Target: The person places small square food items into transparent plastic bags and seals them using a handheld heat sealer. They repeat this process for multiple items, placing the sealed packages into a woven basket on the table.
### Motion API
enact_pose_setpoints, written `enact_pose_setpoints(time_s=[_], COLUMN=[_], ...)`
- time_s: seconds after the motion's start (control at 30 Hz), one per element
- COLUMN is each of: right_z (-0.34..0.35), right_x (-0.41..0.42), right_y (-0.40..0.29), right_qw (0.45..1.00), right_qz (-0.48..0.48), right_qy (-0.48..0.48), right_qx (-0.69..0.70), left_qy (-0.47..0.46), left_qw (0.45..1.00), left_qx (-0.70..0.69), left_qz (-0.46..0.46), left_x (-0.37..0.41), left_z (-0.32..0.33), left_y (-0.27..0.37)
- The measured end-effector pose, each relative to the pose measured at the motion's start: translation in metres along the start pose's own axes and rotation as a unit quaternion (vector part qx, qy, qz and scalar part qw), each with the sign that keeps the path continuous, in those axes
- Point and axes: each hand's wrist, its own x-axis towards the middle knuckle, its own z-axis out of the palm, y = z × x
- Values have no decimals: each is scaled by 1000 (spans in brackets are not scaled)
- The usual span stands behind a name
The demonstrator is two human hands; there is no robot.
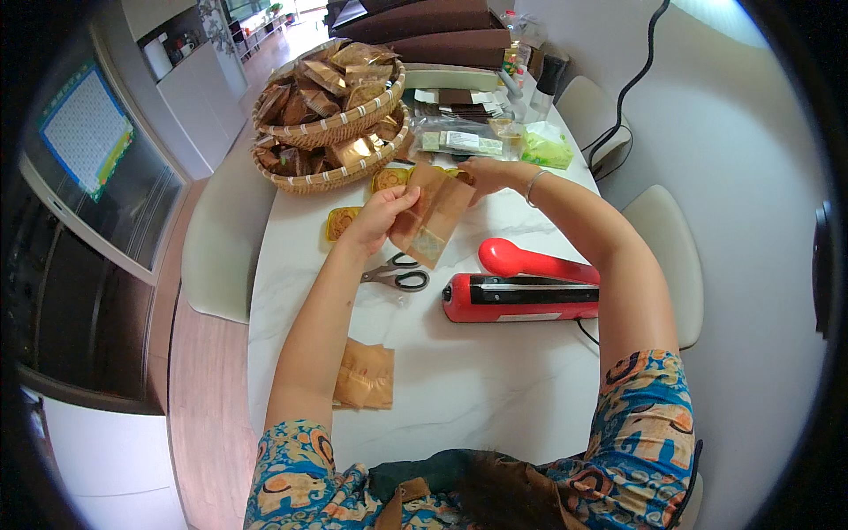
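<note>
My left hand pinches the edge of a flat brown paper pouch, which has a small pale packet or window near its lower end. Just beyond the pouch, my right hand reaches among small yellow cups of baked food; its fingertips are partly hidden, so its hold is unclear. One yellow cup shows behind the pouch, and another yellow cup lies left of my left hand. Below the hands are grey-and-black scissors. A red impulse heat sealer sits to the right, its red lever raised.
Several brown pouches are stacked by my left forearm. Two wicker baskets of wrapped packets stand one above the other at the back left. A tissue pack, clear plastic bags and dark boxes occupy the far end of the marble-patterned table.
</note>
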Motion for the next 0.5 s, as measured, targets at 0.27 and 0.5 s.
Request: enact_pose_setpoints(time_s=[0.27,0.5], right_z=[-31,-103], right_x=[-54,-265], right_y=[-7,-132], right_qw=[992,964], right_qz=[2,-15], right_qy=[99,263], right_qx=[-79,40], left_qy=[9,-107], left_qw=[994,986], left_qx=[71,128], left_qz=[81,-31], left_x=[-50,-153], left_z=[36,60], left_y=[23,2])
